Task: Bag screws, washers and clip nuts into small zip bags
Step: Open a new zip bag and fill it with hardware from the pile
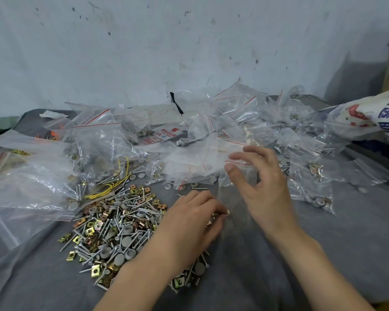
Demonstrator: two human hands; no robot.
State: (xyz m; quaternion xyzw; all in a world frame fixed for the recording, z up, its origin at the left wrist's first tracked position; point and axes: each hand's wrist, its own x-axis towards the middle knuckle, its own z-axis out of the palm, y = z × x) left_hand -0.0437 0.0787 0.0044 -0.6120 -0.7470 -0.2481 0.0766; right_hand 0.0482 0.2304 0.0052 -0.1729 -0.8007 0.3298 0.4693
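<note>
A loose heap of screws, grey washers and brass clip nuts [115, 230] lies on the grey cloth in front of me. My left hand [189, 223] rests over the heap's right edge, its fingers curled and pinching a few clip nuts [220, 215]. My right hand [261, 182] hovers to the right and a little higher, thumb and fingers spread around the mouth of a small clear zip bag [234, 198] that hangs down to the cloth. I cannot tell whether the fingers touch the bag.
Many small zip bags with red seal lines [222, 131], some filled, pile up behind the hands. Larger clear bags [27, 187] lie at the left, with yellow wire ties [112, 185]. A printed plastic sack [368, 115] sits at the right. A grey wall stands behind.
</note>
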